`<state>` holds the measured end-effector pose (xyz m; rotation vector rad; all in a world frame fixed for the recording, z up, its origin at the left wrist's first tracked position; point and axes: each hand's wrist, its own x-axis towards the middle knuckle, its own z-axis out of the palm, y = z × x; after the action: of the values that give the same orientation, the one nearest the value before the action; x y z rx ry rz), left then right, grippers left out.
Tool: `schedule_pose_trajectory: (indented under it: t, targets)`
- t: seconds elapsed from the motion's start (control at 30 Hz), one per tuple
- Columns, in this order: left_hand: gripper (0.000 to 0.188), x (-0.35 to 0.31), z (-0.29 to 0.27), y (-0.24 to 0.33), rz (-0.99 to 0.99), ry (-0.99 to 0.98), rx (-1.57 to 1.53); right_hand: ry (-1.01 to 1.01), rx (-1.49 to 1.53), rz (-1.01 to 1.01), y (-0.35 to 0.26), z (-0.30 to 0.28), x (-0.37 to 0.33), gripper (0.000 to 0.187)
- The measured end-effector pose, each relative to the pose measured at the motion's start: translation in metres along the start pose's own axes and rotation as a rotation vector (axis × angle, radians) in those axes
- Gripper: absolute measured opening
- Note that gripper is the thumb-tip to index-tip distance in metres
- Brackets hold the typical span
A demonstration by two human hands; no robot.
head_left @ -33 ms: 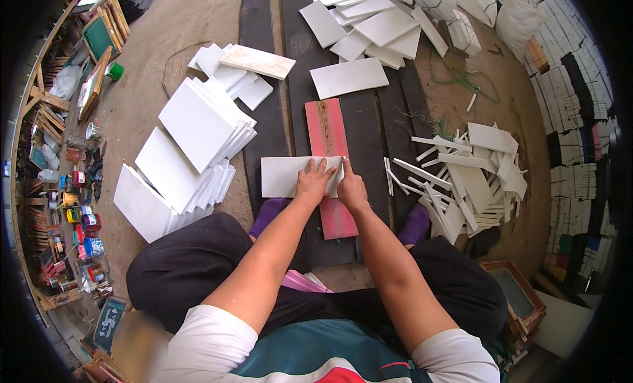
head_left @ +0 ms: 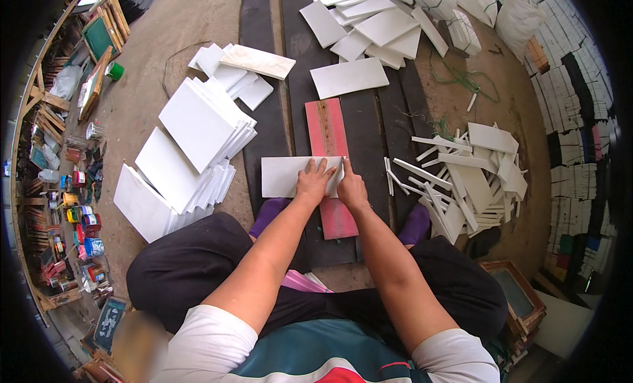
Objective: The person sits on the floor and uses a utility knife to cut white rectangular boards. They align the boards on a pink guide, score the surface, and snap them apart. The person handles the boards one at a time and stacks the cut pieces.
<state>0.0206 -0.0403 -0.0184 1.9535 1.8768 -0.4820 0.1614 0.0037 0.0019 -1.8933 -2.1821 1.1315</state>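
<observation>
A rectangular white tile [head_left: 279, 177] lies crosswise over a long pink board [head_left: 328, 132] with a worn brown streak down its middle. My left hand [head_left: 312, 184] presses flat on the tile, fingers spread. At the tile's right end my right hand [head_left: 353, 188] is closed, its index finger stretched forward along the edge. A small dark tip shows by that fingertip, but the rest of what the hand grips is hidden. Beyond the pink board's far end rests another white tile [head_left: 349, 77].
Stacked white slabs [head_left: 198, 122] lean to the left, with more tiles [head_left: 386, 23] heaped at the far side. Narrow offcuts and broken pieces [head_left: 471, 178] pile up at right. Paint pots [head_left: 91, 223] line the far left. My feet in purple socks [head_left: 415, 223] flank the dark planks [head_left: 264, 27].
</observation>
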Motion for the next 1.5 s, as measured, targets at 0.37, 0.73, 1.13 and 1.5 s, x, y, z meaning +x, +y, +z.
schedule_pose_trajectory:
  t: [0.37, 0.73, 1.13, 1.5]
  targets:
    - [0.097, 0.009, 0.002, -0.004, 0.006, 0.051, 0.008, -0.127, -0.062, 0.064, -0.018, -0.009, -0.02, 0.057]
    - [0.1, 0.01, -0.002, -0.001, -0.023, -0.003, 0.034, -0.204, -0.126, 0.167, 0.003, 0.01, -0.081, 0.062]
    - [0.102, 0.007, -0.006, -0.005, -0.003, -0.006, 0.008, -0.128, -0.083, 0.113, 0.026, 0.0, -0.096, 0.059]
    - [0.101, 0.009, -0.003, -0.003, -0.013, 0.0, -0.001, 0.019, 0.057, -0.023, 0.018, -0.03, -0.027, 0.053]
